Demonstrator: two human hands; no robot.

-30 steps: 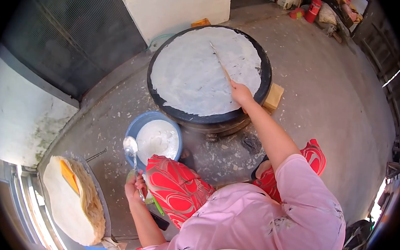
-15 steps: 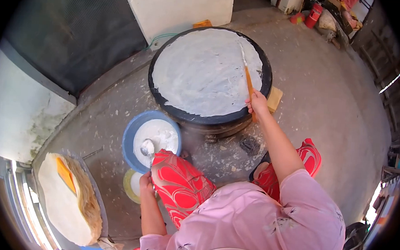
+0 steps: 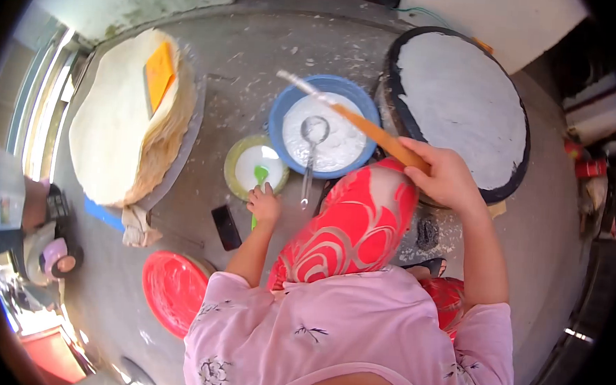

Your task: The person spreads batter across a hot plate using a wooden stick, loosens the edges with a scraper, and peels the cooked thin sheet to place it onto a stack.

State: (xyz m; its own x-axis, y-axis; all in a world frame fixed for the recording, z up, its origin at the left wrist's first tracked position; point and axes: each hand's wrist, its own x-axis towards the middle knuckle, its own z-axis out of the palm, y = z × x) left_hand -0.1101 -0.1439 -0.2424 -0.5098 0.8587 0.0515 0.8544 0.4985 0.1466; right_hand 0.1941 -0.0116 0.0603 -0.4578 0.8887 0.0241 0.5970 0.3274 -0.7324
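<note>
My right hand (image 3: 448, 173) is closed round the wooden handle of a long flat spreader (image 3: 374, 130). Its white-coated blade points up and left, above the blue basin (image 3: 279, 149). White batter (image 3: 345, 142) fills much of that basin, and a metal ladle (image 3: 310, 158) lies in it, handle over the rim. My left hand (image 3: 264, 204) has its fingers curled at the handle of a green spoon (image 3: 261, 174). The spoon's head is in a yellow-green bowl (image 3: 234, 169) of white liquid. On the round black griddle (image 3: 526, 152) lies a wide white batter sheet (image 3: 462, 103).
At left stands a tall stack of thin flatbreads (image 3: 109, 126) with an orange scraper (image 3: 159, 73) on top. A phone (image 3: 225, 227) lies on the floor beside my left forearm. Nearby is a red basin (image 3: 170, 293). A dark scouring pad (image 3: 428, 234) lies below the griddle.
My view has swung left. The spreader has been lifted off the griddle and brought over the basin. My left hand has left the metal ladle and moved to the green spoon.
</note>
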